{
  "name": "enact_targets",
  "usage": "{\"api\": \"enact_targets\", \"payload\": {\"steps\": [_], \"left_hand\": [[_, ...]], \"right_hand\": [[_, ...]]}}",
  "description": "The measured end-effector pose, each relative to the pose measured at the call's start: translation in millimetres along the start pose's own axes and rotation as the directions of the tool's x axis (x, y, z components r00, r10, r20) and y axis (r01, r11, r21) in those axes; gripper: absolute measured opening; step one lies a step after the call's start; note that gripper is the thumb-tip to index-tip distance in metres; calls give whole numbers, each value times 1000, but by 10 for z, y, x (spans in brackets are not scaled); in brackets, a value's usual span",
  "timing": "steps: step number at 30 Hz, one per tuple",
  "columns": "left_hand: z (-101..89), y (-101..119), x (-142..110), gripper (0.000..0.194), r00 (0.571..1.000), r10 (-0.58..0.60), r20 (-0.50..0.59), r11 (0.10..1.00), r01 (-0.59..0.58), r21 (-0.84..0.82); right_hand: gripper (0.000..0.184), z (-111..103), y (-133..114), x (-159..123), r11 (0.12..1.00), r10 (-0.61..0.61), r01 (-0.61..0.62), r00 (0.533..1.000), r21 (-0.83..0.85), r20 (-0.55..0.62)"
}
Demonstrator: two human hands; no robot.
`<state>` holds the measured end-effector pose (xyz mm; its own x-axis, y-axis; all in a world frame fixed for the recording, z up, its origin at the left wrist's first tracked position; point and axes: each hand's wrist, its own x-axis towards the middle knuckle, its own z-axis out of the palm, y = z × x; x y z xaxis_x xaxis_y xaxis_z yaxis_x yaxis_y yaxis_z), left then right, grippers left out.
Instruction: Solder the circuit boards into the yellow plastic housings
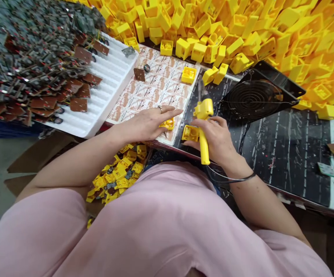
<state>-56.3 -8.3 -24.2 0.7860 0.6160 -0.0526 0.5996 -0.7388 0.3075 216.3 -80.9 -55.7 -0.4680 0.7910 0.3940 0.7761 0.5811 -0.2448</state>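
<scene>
My left hand reaches over the patterned sheet, its thumb and fingers around a small yellow plastic case. In my right hand is a yellow soldering gun, held by its handle with the metal tip pointing away from me. Beside that hand's fingertips, on the black mat, lies another open yellow case. Farther back on the sheet sit one more yellow case, a brown circuit board and a small round black part.
A large heap of yellow cases fills the back. At left, piled circuit boards cover much of a white foam tray. A black fan stands right of my hand. More yellow cases lie below the table edge.
</scene>
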Motion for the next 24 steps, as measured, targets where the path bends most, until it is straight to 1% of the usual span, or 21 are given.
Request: {"api": "enact_targets", "payload": {"steps": [2, 3, 5, 8, 9, 11, 13, 14, 15, 17, 19, 20, 21, 22, 23, 24], "left_hand": [[22, -4, 21, 68, 996, 83, 20, 995, -82, -49], [41, 11, 35, 69, 994, 106, 31, 993, -104, -48], [102, 58, 68, 71, 990, 136, 29, 991, -135, -21], [243, 122, 135, 83, 981, 184, -63, 983, -185, -4], [297, 136, 164, 84, 975, 198, -96, 980, -200, -13], [402, 161, 232, 74, 966, 210, -152, 975, -218, -34], [491, 199, 302, 60, 957, 233, -174, 969, -244, -46], [529, 226, 335, 56, 952, 250, -175, 964, -262, -46], [561, 258, 366, 55, 947, 269, -175, 959, -280, -42], [597, 325, 419, 59, 937, 295, -187, 952, -304, -25], [561, 350, 462, 66, 927, 293, -233, 954, -301, 2], [501, 324, 482, 67, 927, 276, -253, 960, -281, 20], [407, 261, 504, 63, 935, 241, -261, 970, -238, 44], [278, 153, 531, 57, 949, 179, -260, 983, -164, 78], [119, 2, 564, 47, 963, 96, -253, 990, -66, 121], [-64, -187, 602, 39, 970, -23, -243, 981, 68, 181]], "right_hand": [[50, -75, 22, -165, 1000, 8, -8, 997, -1, -76], [54, -111, 45, -240, 1000, 11, -11, 996, 1, -91], [55, -169, 101, -372, 1000, 30, -29, 997, 11, -69], [47, -195, 161, -503, 995, 79, -77, 997, 70, -25], [46, -192, 168, -527, 992, 88, -86, 996, 95, -21], [44, -178, 166, -550, 988, 82, -77, 996, 136, -28], [45, -165, 160, -549, 988, 63, -55, 997, 144, -48], [46, -157, 161, -542, 990, 54, -45, 997, 137, -64], [47, -148, 166, -532, 992, 42, -33, 996, 121, -78], [55, -123, 180, -504, 995, 5, 6, 993, 99, -120], [58, -91, 189, -468, 995, -33, 47, 987, 86, -156], [56, -74, 189, -450, 995, -51, 65, 985, 81, -167], [55, -60, 187, -434, 994, -68, 82, 982, 74, -177], [54, -48, 184, -421, 993, -80, 94, 979, 67, -187], [53, -39, 181, -413, 993, -85, 99, 976, 59, -200], [53, -34, 179, -410, 994, -83, 97, 972, 52, -220]]}}
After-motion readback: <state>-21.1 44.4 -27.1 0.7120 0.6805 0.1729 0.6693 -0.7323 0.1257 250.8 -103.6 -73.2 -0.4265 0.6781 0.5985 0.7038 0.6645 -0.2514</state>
